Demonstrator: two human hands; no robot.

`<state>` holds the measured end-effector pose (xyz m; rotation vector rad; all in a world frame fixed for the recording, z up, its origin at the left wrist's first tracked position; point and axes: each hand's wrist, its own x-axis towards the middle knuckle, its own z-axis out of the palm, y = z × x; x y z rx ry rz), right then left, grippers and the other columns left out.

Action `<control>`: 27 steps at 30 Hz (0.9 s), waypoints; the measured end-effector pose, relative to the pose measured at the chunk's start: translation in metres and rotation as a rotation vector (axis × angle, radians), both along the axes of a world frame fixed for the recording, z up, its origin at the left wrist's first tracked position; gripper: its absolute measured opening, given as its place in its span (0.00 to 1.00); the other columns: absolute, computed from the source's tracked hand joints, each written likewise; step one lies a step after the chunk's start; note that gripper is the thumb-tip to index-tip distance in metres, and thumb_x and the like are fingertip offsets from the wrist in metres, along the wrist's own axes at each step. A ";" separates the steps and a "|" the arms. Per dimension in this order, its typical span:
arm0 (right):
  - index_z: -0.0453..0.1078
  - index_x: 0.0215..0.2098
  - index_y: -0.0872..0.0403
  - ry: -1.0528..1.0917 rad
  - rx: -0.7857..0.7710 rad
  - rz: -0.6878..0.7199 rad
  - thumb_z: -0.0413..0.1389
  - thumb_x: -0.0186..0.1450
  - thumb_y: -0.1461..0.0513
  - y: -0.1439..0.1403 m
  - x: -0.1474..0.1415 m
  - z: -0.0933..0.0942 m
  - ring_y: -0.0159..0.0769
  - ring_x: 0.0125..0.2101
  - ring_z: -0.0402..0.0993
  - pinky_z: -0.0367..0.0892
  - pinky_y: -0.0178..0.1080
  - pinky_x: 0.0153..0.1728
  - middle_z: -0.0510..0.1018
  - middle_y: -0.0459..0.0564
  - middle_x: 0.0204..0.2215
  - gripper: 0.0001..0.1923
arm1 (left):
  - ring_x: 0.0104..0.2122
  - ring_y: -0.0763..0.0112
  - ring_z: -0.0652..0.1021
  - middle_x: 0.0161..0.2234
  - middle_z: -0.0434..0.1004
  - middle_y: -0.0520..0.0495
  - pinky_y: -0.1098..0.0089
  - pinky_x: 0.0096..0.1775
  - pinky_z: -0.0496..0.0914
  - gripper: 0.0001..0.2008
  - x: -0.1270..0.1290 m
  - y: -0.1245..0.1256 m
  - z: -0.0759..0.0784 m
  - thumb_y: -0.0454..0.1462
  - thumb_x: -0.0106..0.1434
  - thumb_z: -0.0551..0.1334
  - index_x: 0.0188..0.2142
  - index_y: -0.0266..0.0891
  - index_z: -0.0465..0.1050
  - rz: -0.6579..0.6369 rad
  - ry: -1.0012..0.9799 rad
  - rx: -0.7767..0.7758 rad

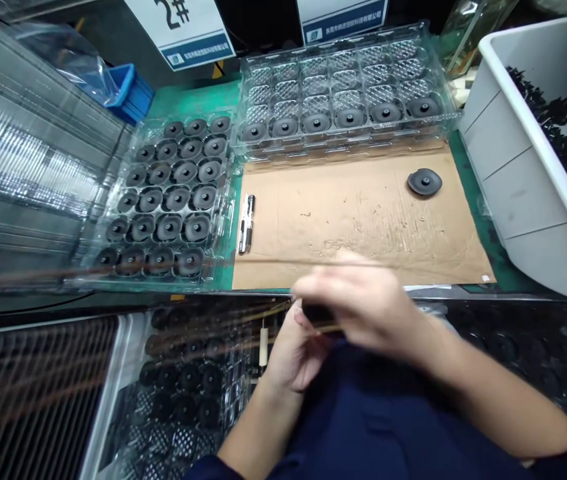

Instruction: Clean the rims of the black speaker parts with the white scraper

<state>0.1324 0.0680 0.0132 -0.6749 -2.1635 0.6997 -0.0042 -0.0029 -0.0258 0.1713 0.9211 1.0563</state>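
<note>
Head view: both hands meet over the near edge of the worktop [203, 100], closed around a small dark part.

Head view: the left hand [296, 350] comes up from below and the right hand [363, 303] lies across it from the right, fingers curled together on the dark part [319, 313], which sits pinched between them. Motion blur hides its shape and long axis, so I cannot tell how it is turned; it may be one of the black discs. A loose black disc [424, 182] lies well apart, ahead and to the right on the cardboard sheet [353, 220], nearer the right hand. The filled tray [168, 193] lies ahead-left, the part-filled tray [343, 87] straight ahead.
</note>
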 end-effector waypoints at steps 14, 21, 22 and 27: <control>0.70 0.42 0.52 -0.084 -0.536 -0.470 0.52 0.65 0.60 -0.012 0.026 -0.053 0.29 0.25 0.69 0.65 0.33 0.26 0.76 0.46 0.31 0.09 | 0.50 0.56 0.73 0.53 0.70 0.47 0.63 0.50 0.70 0.29 -0.007 0.004 0.002 0.44 0.48 0.71 0.50 0.47 0.69 0.085 -0.162 0.129; 0.69 0.39 0.56 0.011 -0.327 -0.007 0.50 0.64 0.70 -0.018 -0.015 0.018 0.30 0.33 0.71 0.68 0.33 0.37 0.76 0.49 0.33 0.09 | 0.51 0.63 0.72 0.53 0.70 0.50 0.71 0.49 0.70 0.28 -0.010 0.004 -0.002 0.38 0.52 0.70 0.52 0.49 0.67 0.110 0.022 0.085; 0.69 0.39 0.56 -0.027 -0.364 0.013 0.50 0.64 0.70 -0.018 -0.016 0.017 0.29 0.33 0.71 0.68 0.32 0.37 0.76 0.48 0.33 0.09 | 0.51 0.63 0.72 0.53 0.70 0.50 0.72 0.47 0.71 0.29 -0.010 0.005 -0.001 0.37 0.51 0.70 0.52 0.49 0.67 0.116 0.040 0.097; 0.68 0.44 0.58 0.020 -0.240 -0.071 0.48 0.66 0.67 -0.016 -0.016 0.008 0.32 0.38 0.71 0.67 0.35 0.43 0.76 0.51 0.36 0.11 | 0.51 0.65 0.72 0.50 0.73 0.48 0.72 0.50 0.68 0.29 -0.008 0.009 0.005 0.37 0.52 0.70 0.53 0.46 0.66 0.090 0.042 0.091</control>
